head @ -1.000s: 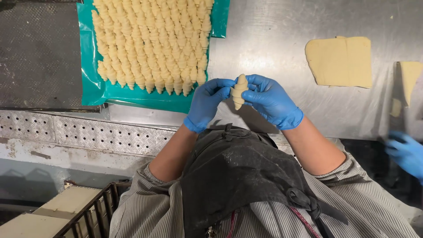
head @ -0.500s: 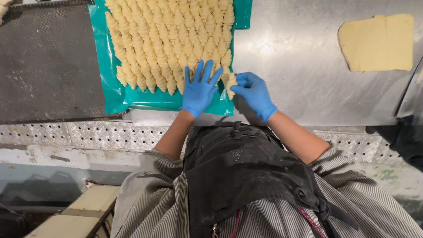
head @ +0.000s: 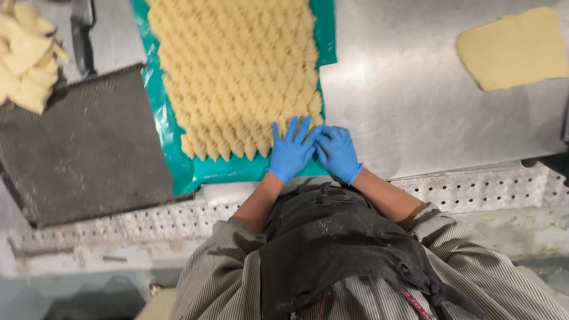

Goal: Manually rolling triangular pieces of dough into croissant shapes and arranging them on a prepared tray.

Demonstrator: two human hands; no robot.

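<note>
A: Biggest first. What carries it all?

B: Steel table [head: 409,112], bare metal off to the right of the hands. A dark mesh tray [head: 83,148] lies well to their left.

A: And under the hands?

B: Teal sheet [head: 178,154], long, running away from the person. Rows of twisted dough pieces [head: 237,77] cover it, packed touching. Both hands sit at the near right corner of that block.

A: Other dough about?

B: Flat dough sheet [head: 512,47] far right and beyond the hands, alone on the metal. Pile of cut dough strips [head: 24,56] far left, past the mesh tray.

A: Now the hands.

B: Blue gloves on both. Left hand [head: 291,149] lies flat, fingers spread wide, palm down on the last row; its grip is fully open and has hold of nothing. Right hand [head: 336,151] is just beside it, touching, fingers curled in at the row's end.

A: Does the right hold a piece?

B: Cannot tell; the fingertips hide whatever is under them.
</note>
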